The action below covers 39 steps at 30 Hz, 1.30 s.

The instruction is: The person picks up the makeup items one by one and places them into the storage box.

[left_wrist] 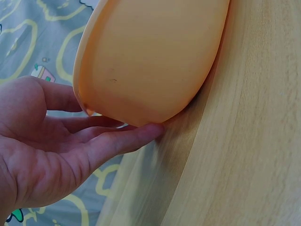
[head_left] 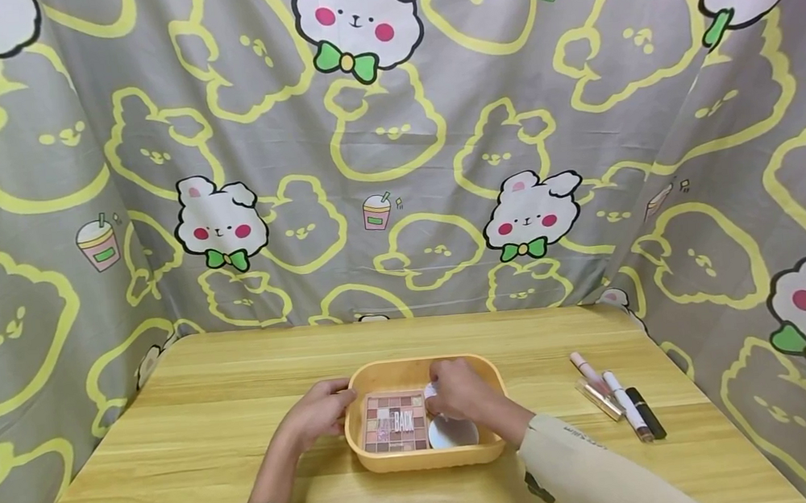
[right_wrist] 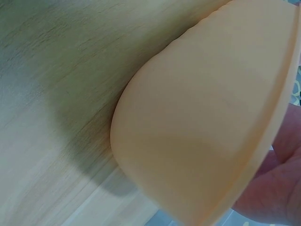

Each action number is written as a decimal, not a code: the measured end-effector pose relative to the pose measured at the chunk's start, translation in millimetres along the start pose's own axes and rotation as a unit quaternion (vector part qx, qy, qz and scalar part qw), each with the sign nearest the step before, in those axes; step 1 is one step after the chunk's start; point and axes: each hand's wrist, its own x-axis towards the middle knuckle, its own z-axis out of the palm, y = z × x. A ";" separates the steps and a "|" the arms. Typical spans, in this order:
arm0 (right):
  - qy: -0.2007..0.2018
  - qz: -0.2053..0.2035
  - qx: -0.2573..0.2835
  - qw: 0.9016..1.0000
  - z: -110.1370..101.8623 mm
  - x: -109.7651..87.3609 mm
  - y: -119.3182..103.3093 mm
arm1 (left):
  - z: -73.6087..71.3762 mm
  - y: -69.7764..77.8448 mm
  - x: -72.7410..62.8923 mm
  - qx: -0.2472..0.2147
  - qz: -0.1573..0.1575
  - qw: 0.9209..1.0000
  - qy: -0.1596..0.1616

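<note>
An orange plastic basin (head_left: 433, 459) stands on the table. At its left end, my left hand (head_left: 322, 411) holds the rim, thumb on top and fingers against the outer wall, as the left wrist view shows with the hand (left_wrist: 70, 141) at the basin's end (left_wrist: 155, 61). My right hand (head_left: 463, 391) reaches inside over the right half, its curled fingers on a white round case (head_left: 430, 395), partly hidden by the hand. In front of it lies a round whitish disc-shaped case (head_left: 453, 433). An eyeshadow palette (head_left: 395, 424) with many coloured squares fills the left half.
Right of the basin on the wooden table (head_left: 228, 406) lie several slim cosmetic tubes: a pink-capped one (head_left: 583, 364), a clear and gold one (head_left: 601, 400), a white one (head_left: 627, 404) and a black one (head_left: 645, 413). A patterned curtain (head_left: 406, 283) hangs behind.
</note>
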 end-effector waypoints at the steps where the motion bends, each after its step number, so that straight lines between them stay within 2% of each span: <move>1: 0.000 0.001 0.001 1.000 -0.4 -0.3 0.0 | 0.0 0.0 -0.1 0.000 0.000 1.000 -0.001; 9: 0.014 -0.026 0.003 1.000 -7.6 -3.8 1.0 | 0.1 -0.2 0.2 0.001 0.003 1.000 -0.004; 16: 0.023 -0.014 0.033 0.999 -16.1 -3.7 0.2 | -0.3 -0.8 -0.2 0.002 0.001 1.000 0.005; 25: 0.072 -0.038 0.040 0.996 -28.3 -5.0 6.0 | -0.4 -0.4 -0.2 0.008 -0.001 1.000 0.008; 33: 0.093 -0.024 0.062 0.993 -41.9 -5.4 14.1 | -0.3 -0.3 -1.0 0.008 -0.006 1.000 0.013; 39: 0.132 -0.022 0.052 0.990 -50.9 -6.7 23.8 | 0.0 -0.6 -0.2 0.007 -0.004 1.000 0.013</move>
